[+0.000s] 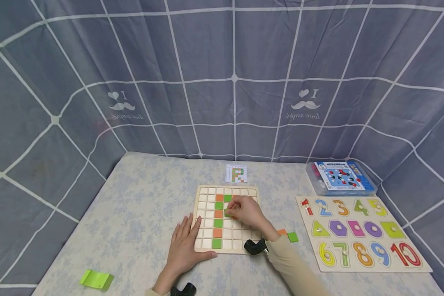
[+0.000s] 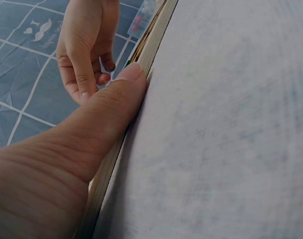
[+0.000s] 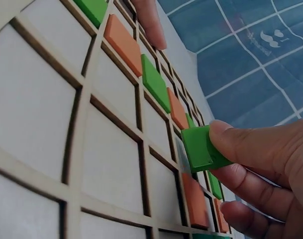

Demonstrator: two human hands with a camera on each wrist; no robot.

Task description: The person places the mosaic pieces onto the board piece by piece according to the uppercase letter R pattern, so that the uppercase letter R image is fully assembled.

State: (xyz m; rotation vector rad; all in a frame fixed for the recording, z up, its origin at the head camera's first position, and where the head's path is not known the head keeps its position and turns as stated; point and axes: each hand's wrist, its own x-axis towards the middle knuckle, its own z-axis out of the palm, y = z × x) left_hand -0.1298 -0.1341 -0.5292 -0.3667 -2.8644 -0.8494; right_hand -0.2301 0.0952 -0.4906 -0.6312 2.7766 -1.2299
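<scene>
A square wooden grid board [image 1: 237,243] lies on the table, with a column of alternating orange and green square tiles in it, such as a green tile [image 1: 218,223]. My right hand [image 1: 247,210] pinches another green tile [image 3: 197,149] between thumb and fingers, tilted close over a cell right of that column. More tiles sit around this cell, among them an orange tile [image 3: 195,199]. My left hand [image 1: 185,244] lies with straight fingers along the board's left side, its thumb [image 2: 119,94] against the near edge.
Behind the board lies a small pattern card [image 1: 236,173]. A loose orange tile [image 1: 282,232] and green tile [image 1: 292,237] are right of it. Farther right are a number puzzle board [image 1: 362,239] and a plastic case [image 1: 342,176]. A light-green block [image 1: 96,280] stands front left.
</scene>
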